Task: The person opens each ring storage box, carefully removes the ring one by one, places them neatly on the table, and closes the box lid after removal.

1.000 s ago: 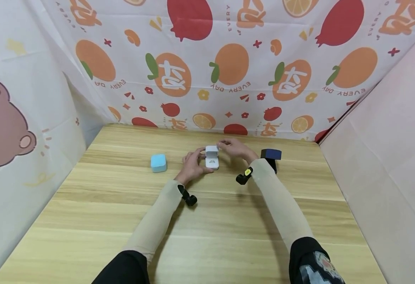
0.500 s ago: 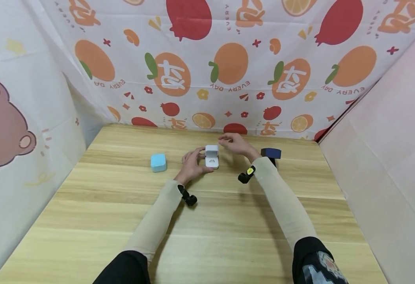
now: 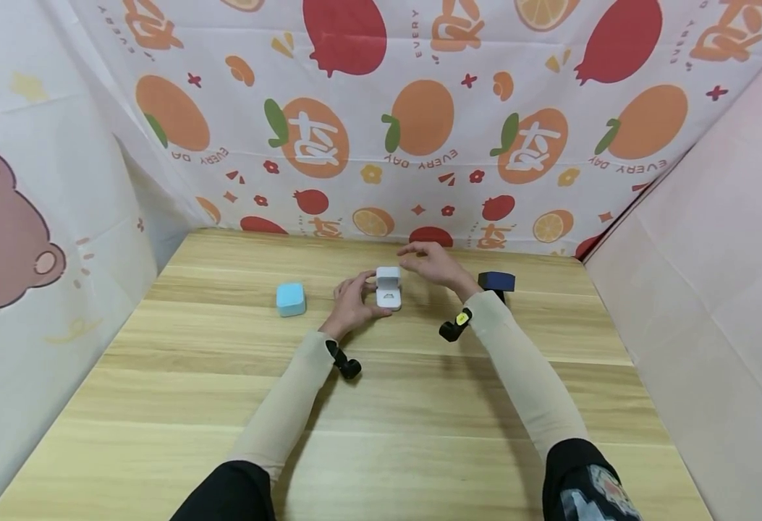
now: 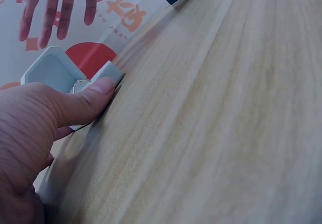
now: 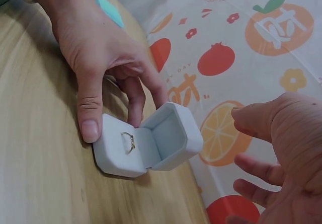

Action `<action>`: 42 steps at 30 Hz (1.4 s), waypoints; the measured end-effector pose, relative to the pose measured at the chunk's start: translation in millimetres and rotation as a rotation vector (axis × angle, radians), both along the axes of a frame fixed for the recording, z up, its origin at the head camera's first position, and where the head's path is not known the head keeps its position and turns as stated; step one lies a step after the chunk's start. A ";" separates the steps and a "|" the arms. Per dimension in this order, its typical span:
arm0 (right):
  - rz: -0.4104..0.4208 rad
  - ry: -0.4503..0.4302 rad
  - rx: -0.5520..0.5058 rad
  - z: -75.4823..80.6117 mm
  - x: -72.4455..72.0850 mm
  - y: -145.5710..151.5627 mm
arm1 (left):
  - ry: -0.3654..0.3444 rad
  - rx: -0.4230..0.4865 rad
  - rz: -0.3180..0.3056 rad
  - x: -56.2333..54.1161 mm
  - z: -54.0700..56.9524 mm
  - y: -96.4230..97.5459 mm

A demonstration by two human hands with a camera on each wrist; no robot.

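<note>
Left hand (image 5: pixel 100 53) is gripping box (image 5: pixel 118 159); right hand (image 3: pixel 438 268) is hovering nearby, loose;
left-wrist view: thumb (image 4: pixel 80 107) half-hiding gold ring (image 5: pixel 132 142); white lid (image 5: pixel 171 136) standing raised.

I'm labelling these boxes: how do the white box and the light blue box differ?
The white box stands open with a ring showing; the light blue box looks shut. The left hand grips the white box, while no hand touches the light blue box. Both rest on the table.

Blue box (image 3: pixel 291 299), navy box (image 3: pixel 498 281), fruit-print cloth (image 3: pixel 364 137)
</note>
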State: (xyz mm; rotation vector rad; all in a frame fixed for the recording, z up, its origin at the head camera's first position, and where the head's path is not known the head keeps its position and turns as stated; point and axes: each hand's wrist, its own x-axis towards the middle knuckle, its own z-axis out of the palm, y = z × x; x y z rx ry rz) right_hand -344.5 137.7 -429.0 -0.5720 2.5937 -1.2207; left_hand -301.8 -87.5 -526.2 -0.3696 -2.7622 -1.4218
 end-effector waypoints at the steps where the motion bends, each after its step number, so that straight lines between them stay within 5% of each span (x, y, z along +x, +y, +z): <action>1: 0.003 0.001 -0.002 -0.8 0.2 0.2 | -0.003 0.001 0.003 0.3 -0.1 -0.1; 19: 0.050 0.050 -0.048 -18.4 15.0 -0.8 | 0.002 -0.008 -0.013 -0.9 -0.7 -1.6; 42: 0.051 0.006 -0.078 -45.3 19.8 -3.8 | -0.022 0.035 -0.045 1.0 1.2 -4.0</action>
